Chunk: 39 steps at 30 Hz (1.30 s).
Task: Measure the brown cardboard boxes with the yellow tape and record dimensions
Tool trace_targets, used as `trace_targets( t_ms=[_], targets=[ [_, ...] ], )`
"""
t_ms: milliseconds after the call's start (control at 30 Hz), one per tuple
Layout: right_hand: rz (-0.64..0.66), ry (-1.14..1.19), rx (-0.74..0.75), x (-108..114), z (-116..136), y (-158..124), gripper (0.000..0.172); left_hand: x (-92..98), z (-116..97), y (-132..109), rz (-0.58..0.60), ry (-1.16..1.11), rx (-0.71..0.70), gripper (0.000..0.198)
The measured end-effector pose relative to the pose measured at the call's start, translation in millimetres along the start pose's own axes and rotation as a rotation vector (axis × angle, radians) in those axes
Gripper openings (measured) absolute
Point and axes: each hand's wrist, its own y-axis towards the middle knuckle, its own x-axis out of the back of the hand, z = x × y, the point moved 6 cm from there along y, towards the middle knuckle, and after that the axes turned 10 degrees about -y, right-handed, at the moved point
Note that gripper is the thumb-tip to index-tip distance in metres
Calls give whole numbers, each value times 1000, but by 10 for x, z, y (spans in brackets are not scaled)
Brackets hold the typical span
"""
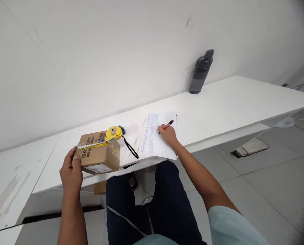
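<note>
My left hand (72,173) grips the left end of a brown cardboard box (112,161), thumb and fingers closed at its edge. A yellow tape measure (113,134) rests on the box's right end, with a black wrist strap hanging from it. Its drawn-out blade (92,146) lies across the top of the box to my left fingers. My right hand (168,136) is closed around a red and black pen (170,124), low over a sheet of paper (164,149). Handwritten lines cover the left part of the sheet. The pen's tip is hidden by my fingers.
The white desk (218,102) runs along a wall. A dark bottle (201,73) stands at the back right. A small blue item (122,129) lies partly behind the tape measure. Another carton (100,187) is below the desk, and a flat beige item (254,147) is on the floor.
</note>
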Motion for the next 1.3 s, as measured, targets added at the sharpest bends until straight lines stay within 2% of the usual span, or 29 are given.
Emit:
trace_targets(
  t_ms=[133,500,600,700,733,833,933,1000,1100,1167,1200,1300],
  targets=[
    [-25,-12,-9,11,-27,-2,38,-5,17,4,10,5,-7,42],
    [26,-44,61,-62,-41,-1,38,-2,39,-1,11,-3,-41,40],
    [-19,-68,78,-51,-22,-37,36,12,68,-7,18,-9,-24,40],
    [-89,-199,179,-22,40,-36,28,27,109,-30,18,19,38,38],
    [-88,-271,218,-25,66,-18,30,32,119,-42,17,34,62,38],
    [-32,-446,282,-54,158,67,51,45,118,-81,18,95,121,38],
    [18,-376,333,-59,392,70,52,57,81,-116,37,166,150,40],
    [96,-178,341,-96,634,-28,47,63,40,-150,56,206,159,41],
    [359,162,338,-296,1097,-339,55,64,-47,-252,81,251,165,44],
    [531,300,347,-469,1415,-600,65,65,-120,-361,88,268,161,46],
    [577,348,340,-541,1545,-713,67,71,-157,-422,87,272,157,47],
    [565,505,340,-650,1799,-929,62,111,-236,-580,79,282,166,52]
  ],
)
